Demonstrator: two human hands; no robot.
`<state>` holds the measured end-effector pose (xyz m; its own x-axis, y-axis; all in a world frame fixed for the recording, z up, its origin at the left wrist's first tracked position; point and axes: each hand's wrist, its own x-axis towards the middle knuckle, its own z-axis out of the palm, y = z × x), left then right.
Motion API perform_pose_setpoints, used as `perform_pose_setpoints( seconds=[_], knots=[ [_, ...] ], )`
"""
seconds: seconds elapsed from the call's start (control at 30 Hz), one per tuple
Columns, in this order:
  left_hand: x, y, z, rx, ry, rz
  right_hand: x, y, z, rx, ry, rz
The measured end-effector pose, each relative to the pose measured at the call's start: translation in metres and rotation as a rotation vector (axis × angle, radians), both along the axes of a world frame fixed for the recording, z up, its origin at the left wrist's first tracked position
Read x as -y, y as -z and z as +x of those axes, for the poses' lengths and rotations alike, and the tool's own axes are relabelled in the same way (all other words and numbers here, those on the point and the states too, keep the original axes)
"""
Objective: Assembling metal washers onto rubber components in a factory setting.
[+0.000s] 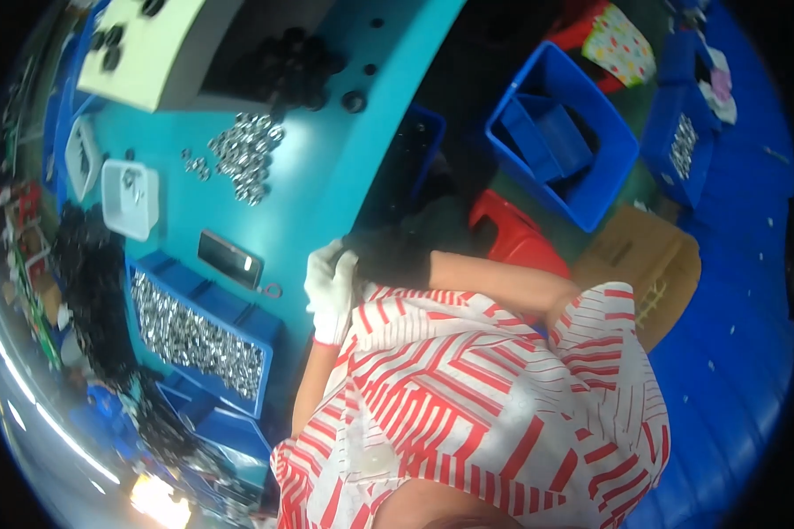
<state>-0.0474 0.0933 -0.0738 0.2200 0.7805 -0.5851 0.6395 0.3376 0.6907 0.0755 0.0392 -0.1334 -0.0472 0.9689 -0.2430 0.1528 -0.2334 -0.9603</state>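
My left hand (pixel 329 286), in a white glove, is raised in front of my striped shirt at the table's edge. Its fingers are curled against the tip of a dark covering on my right hand (pixel 388 256). That covering looks like a black glove, and shadow blurs its outline. What lies between the two hands is hidden, and the right fingers cannot be made out. Nearest on the teal table (pixel 304 167) is a dark phone (pixel 229 258) with a pinkish loop beside it. A blue bin (pixel 198 339) of small shiny metal parts stands left of my left forearm.
Shiny metal pieces (pixel 247 157) are heaped on the table near a pale box (pixel 150 53) and black round parts (pixel 287 70). A white tray (pixel 131 201) stands at left. To my right are a red stool (pixel 516 234), a large blue bin (pixel 560 132) and a cardboard box (pixel 640 264).
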Motion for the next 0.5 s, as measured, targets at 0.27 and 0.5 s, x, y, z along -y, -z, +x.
perform_pose_setpoints(
  seconds=[0.27, 0.5],
  knots=[
    [-0.023, -0.014, 0.001, 0.473, -0.144, -0.356, -0.024, -0.009, 0.041, -0.338, -0.006, 0.032],
    [-0.001, -0.01, -0.006, 0.619, -0.498, -0.202, -0.038, -0.015, 0.03, -0.051, -0.123, 0.297]
  ],
)
